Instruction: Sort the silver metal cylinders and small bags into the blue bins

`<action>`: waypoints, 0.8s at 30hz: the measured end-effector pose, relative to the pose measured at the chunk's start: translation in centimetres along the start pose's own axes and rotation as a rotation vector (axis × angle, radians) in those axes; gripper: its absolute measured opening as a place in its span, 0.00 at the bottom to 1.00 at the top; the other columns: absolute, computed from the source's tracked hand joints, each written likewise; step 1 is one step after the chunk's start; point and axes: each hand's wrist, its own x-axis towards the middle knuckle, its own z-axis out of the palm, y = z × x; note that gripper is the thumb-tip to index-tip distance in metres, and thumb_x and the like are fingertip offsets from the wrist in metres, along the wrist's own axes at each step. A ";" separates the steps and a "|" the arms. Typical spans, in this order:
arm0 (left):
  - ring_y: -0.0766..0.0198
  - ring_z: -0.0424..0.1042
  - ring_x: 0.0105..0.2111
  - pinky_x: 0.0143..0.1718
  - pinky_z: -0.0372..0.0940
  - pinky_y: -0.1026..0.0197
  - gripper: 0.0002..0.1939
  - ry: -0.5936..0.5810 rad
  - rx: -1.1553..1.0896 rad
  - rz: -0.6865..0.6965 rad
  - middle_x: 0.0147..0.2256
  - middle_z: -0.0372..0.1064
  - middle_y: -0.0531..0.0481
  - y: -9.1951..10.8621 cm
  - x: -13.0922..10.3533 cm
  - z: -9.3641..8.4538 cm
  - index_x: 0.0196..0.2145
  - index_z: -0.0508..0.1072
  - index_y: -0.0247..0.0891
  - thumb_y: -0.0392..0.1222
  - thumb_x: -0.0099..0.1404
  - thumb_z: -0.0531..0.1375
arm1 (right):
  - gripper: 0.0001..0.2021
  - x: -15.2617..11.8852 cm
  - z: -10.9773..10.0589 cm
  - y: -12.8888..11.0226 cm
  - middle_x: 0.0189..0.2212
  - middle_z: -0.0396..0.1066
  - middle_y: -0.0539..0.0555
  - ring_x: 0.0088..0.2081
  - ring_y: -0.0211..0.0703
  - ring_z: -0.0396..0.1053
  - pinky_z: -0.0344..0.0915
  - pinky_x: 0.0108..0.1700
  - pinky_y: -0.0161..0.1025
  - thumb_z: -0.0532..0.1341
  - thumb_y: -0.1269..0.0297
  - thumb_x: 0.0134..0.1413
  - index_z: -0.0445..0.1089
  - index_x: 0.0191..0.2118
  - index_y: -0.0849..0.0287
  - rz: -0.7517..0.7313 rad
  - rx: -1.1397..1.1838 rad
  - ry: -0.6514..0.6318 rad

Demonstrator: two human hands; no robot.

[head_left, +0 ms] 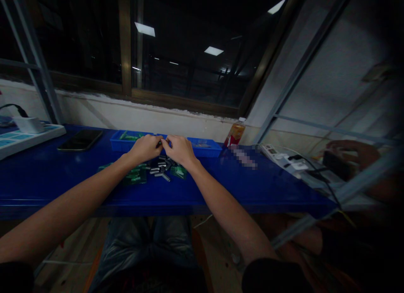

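My left hand (146,146) and my right hand (180,149) meet at the fingertips over the blue table, just in front of two blue trays. Both are closed in a pinch; a small dark thing shows at the left fingertips, too small to name. Under them lies a loose pile of small grey metal pieces (162,171). Green clear packets (136,175) lie left of the pile, and another green packet (179,171) lies right of it. The left blue tray (117,146) holds green pieces; the right blue tray (206,152) holds small pieces I cannot make out.
A phone (81,140) and a white power strip (34,138) lie on the left of the blue table (63,175). A bottle (235,133) stands at the back right. Farther right are another power strip (277,158), cables, a metal post and another person's hand (356,154) with a dark object.
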 end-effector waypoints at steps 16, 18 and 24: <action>0.53 0.72 0.30 0.30 0.61 0.57 0.20 -0.005 0.006 0.004 0.32 0.73 0.36 0.0 0.0 0.2 0.36 0.73 0.33 0.44 0.63 0.44 | 0.18 0.2 1.3 0.9 0.22 0.68 0.51 0.24 0.37 0.62 0.50 0.27 0.34 0.48 0.53 0.58 0.68 0.32 0.58 0.068 0.158 -0.024; 0.54 0.72 0.30 0.30 0.60 0.58 0.20 -0.007 -0.021 0.004 0.31 0.73 0.37 -0.1 0.1 0.1 0.35 0.74 0.33 0.44 0.62 0.44 | 0.16 0.2 1.0 0.9 0.22 0.67 0.49 0.24 0.36 0.62 0.52 0.28 0.33 0.49 0.53 0.57 0.68 0.36 0.58 0.076 0.203 -0.008; 0.58 0.70 0.25 0.26 0.56 0.62 0.17 -0.050 -0.159 0.054 0.25 0.72 0.42 -0.2 0.4 -0.2 0.27 0.74 0.35 0.43 0.59 0.47 | 0.12 0.2 0.2 1.1 0.20 0.62 0.45 0.24 0.34 0.60 0.53 0.29 0.31 0.54 0.61 0.53 0.66 0.43 0.58 -0.029 0.315 -0.043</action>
